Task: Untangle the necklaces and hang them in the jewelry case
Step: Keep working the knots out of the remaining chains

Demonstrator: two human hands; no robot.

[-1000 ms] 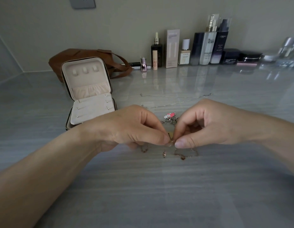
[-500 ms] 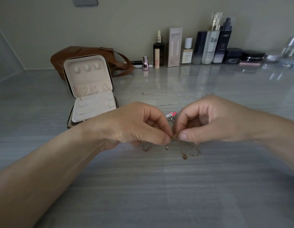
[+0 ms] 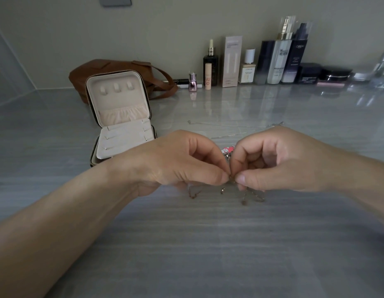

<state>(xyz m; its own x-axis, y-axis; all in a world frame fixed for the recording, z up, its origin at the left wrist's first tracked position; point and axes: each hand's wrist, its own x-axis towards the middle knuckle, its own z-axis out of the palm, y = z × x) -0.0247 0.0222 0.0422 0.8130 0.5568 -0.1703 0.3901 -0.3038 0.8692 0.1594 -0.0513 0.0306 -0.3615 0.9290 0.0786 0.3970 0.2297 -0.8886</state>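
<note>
Grey worktop point(image 3: 186, 244) carrying the open jewelry case point(image 3: 122, 117), hooks bare. Right of the case and nearer the camera, left hand point(image 3: 180, 162) and right hand point(image 3: 279, 160) brought together, thumb and forefinger of each pinching the gold necklaces point(image 3: 251, 195) at one knot, loose loops trailing below. Further right of the case, beyond the hands, a thin silver chain point(image 3: 229, 125) lying stretched out, and a pink charm point(image 3: 227, 149) just behind the knuckles. Best done gently: tease the strands apart at the knot, never tug it tight, keep the free ends slack. Compared with a second ago, hardly any change: same pinch, same place, case and silver chain unmoved.
</note>
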